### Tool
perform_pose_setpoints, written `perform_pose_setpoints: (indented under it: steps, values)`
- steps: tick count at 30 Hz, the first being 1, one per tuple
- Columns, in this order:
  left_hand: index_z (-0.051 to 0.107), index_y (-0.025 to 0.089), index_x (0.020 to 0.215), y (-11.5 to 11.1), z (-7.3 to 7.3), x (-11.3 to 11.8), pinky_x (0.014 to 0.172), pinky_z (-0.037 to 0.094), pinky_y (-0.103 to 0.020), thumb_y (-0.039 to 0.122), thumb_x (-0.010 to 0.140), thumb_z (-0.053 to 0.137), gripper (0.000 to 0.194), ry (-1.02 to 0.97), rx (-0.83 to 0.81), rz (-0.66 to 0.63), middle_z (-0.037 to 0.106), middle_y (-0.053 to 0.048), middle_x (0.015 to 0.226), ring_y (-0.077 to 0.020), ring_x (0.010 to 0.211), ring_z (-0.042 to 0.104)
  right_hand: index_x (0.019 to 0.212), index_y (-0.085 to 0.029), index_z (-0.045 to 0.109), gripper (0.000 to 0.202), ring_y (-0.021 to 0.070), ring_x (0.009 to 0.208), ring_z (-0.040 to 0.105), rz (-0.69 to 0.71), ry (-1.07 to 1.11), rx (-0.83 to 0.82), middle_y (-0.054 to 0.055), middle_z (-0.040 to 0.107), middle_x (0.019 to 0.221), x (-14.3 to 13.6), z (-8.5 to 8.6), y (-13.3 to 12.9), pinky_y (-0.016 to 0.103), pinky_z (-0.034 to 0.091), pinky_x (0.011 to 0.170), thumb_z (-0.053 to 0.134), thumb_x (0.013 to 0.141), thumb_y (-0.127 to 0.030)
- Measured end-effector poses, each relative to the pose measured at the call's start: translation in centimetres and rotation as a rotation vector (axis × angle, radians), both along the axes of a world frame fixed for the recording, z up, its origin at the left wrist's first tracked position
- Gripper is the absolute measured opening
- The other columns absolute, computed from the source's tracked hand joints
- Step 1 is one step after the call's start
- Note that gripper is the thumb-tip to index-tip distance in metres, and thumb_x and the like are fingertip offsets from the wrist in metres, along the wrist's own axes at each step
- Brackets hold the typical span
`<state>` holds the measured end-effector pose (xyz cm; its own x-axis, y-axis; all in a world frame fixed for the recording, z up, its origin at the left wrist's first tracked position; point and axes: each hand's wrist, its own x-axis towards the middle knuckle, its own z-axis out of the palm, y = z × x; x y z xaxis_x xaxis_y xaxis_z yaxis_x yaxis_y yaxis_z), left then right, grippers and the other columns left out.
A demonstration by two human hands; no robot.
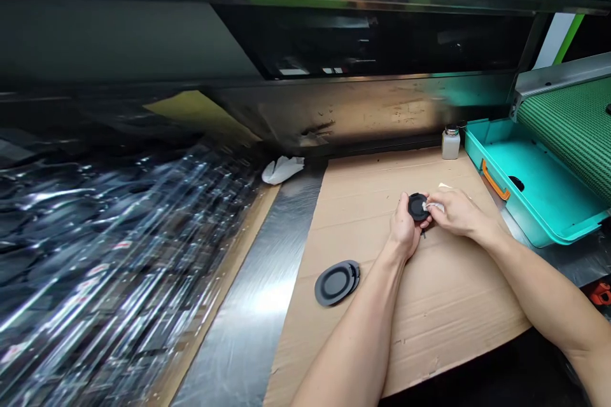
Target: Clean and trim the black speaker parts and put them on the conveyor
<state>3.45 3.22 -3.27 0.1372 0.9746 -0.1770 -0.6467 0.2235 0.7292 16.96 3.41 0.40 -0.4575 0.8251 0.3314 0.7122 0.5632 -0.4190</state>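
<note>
My left hand [405, 226] is closed around a round black plastic part [417, 206], holding it a little above the cardboard sheet. Pinched in my right hand [453, 210] is a small white wipe [435, 206], its tip against the right side of the black part's face. Two similar dark discs [335, 283] lie overlapping on the cardboard, left of my left forearm. A small pale bottle [450, 142] with a metal top stands at the far right corner of the cardboard.
A teal tray [544, 203] with an orange handle sits at the right, a small black piece inside, beside a green conveyor belt [573, 121]. Blurred clear-plastic packs of dark parts [143, 254] fill the left. Crumpled white tissue [282, 170] lies behind the cardboard sheet [363, 203].
</note>
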Motion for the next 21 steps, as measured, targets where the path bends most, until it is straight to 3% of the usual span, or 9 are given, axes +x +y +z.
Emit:
perform_pose_setpoints:
  steps: [2,6,9,11,14,16,21]
  values:
    - [0.060,0.016,0.081,0.0,-0.1,0.2,0.041,0.031,-0.021,0.053,0.095,0.048,0.041,0.018,-0.009,0.029,0.059,0.000,0.062,-0.0088,0.043,0.047,0.092,-0.019,0.069,0.016,0.0198,0.086,0.061,-0.086,-0.025,0.046,0.007,0.068,0.093,-0.2,-0.4,0.1,0.029,0.045,0.076,0.054,0.094,-0.018]
    - [0.052,0.018,0.071,0.1,-0.5,0.3,0.043,0.033,-0.020,0.047,0.094,0.053,0.037,0.033,-0.063,0.153,0.051,0.004,0.056,-0.0080,0.044,0.045,0.102,-0.021,0.068,0.020,0.0193,0.089,0.063,-0.053,-0.042,0.066,0.007,0.067,0.103,-1.5,-0.9,0.1,0.028,0.046,0.076,0.048,0.098,-0.024]
    - [0.057,0.016,0.075,0.1,-0.5,0.3,0.042,0.030,-0.021,0.049,0.095,0.050,0.039,0.007,-0.025,0.100,0.055,0.002,0.059,-0.0085,0.045,0.045,0.101,-0.020,0.068,0.020,0.0221,0.089,0.063,-0.151,-0.103,0.047,0.009,0.068,0.103,-1.4,-0.5,0.0,0.031,0.046,0.075,0.050,0.096,-0.023]
    - [0.064,0.014,0.084,0.0,-0.3,0.3,0.042,0.029,-0.021,0.050,0.094,0.049,0.040,0.032,-0.011,0.087,0.060,0.000,0.064,-0.0092,0.047,0.047,0.095,-0.019,0.070,0.016,0.0224,0.085,0.064,-0.126,-0.116,-0.006,0.009,0.070,0.096,-1.1,-0.1,-0.3,0.031,0.046,0.073,0.054,0.091,-0.020]
    - [0.070,0.012,0.093,-0.2,0.2,0.2,0.052,0.042,-0.023,0.049,0.095,0.047,0.043,0.084,-0.042,0.125,0.068,-0.004,0.072,-0.0126,0.057,0.058,0.083,-0.021,0.072,0.014,0.0187,0.076,0.063,0.073,-0.039,-0.098,0.003,0.070,0.081,-1.0,0.1,-1.0,0.028,0.045,0.070,0.059,0.083,-0.016]
    - [0.071,0.012,0.095,-0.2,0.5,0.0,0.063,0.049,-0.026,0.047,0.097,0.043,0.045,0.062,-0.072,0.126,0.069,-0.005,0.073,-0.0156,0.065,0.064,0.082,-0.021,0.072,0.014,0.0173,0.076,0.063,0.141,0.049,-0.087,0.002,0.070,0.081,-1.4,-0.2,-1.3,0.027,0.045,0.070,0.060,0.081,-0.015]
    - [0.070,0.013,0.092,-0.1,1.2,-0.3,0.072,0.053,-0.029,0.039,0.102,0.030,0.049,-0.123,-0.096,0.080,0.070,-0.008,0.077,-0.0183,0.075,0.067,0.094,-0.021,0.073,0.015,0.0171,0.088,0.062,0.023,0.305,0.058,0.004,0.068,0.094,-1.9,-1.2,-0.9,0.027,0.047,0.080,0.060,0.089,-0.021]
